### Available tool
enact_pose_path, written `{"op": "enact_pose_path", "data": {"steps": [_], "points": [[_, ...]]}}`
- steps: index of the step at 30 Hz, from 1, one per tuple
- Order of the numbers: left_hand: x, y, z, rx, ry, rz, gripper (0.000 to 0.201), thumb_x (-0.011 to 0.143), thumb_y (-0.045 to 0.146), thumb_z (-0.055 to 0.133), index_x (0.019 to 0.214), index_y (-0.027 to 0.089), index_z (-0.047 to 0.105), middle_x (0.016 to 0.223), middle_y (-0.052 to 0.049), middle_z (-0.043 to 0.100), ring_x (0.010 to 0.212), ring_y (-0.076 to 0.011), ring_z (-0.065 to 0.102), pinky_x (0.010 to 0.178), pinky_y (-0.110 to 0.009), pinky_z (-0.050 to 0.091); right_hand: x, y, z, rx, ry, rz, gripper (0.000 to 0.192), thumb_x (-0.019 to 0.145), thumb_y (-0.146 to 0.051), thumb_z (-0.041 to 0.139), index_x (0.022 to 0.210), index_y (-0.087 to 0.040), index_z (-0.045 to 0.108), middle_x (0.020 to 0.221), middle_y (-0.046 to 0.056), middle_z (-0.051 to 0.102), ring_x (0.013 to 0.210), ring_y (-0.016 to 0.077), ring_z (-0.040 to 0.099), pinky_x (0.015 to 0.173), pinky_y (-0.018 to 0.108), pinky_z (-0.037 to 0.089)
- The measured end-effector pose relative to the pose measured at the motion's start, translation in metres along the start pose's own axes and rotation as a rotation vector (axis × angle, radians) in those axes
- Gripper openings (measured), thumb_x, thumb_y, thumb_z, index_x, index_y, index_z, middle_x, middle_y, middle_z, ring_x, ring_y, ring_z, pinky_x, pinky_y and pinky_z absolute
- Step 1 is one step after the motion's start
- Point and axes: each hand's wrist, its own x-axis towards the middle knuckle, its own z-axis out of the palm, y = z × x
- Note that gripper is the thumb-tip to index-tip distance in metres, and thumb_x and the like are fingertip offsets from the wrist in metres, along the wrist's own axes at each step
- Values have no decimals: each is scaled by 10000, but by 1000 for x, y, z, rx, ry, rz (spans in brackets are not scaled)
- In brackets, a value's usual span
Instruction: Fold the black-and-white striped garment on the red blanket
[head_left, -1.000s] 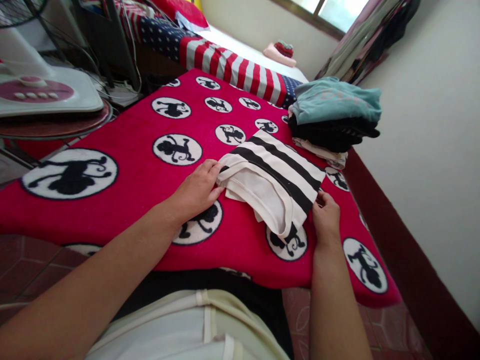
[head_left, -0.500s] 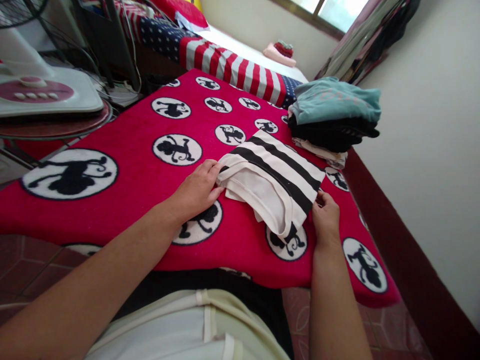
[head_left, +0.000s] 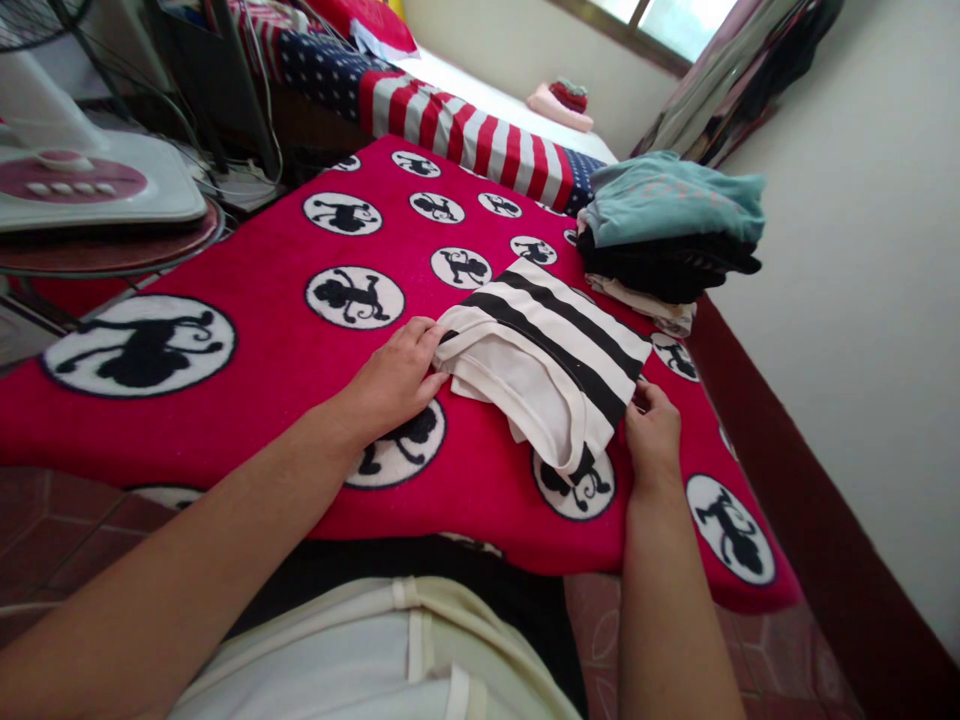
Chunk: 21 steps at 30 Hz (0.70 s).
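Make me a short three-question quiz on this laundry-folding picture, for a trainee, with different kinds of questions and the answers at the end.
1. True or false: the striped shirt lies folded on the red blanket.
2. Which garment tops the folded stack? A teal, B black, C white.
3. Fill in: the left hand rests at the shirt's ___ edge, the right hand at its right edge.

Key: 1 true; 2 A; 3 left.

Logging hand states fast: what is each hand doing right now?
Left hand: fingers on the folded black-and-white striped shirt, grip cannot be told.
Right hand: touching its right edge, grip cannot be told.
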Motion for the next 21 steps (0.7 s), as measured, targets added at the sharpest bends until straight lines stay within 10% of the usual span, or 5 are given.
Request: {"op": "enact_pose_path", "data": {"steps": [21], "points": [[0,1,-1,-44,12,2,526,814,172,558,1326,162,437,1267,-113,486,1194,-260,484,1043,-409,411,-2,-3,-1,-34,-1,-5,347,726,-344,610,1015,-164,675,957,101,722,829,238,669,789,400,539]]}}
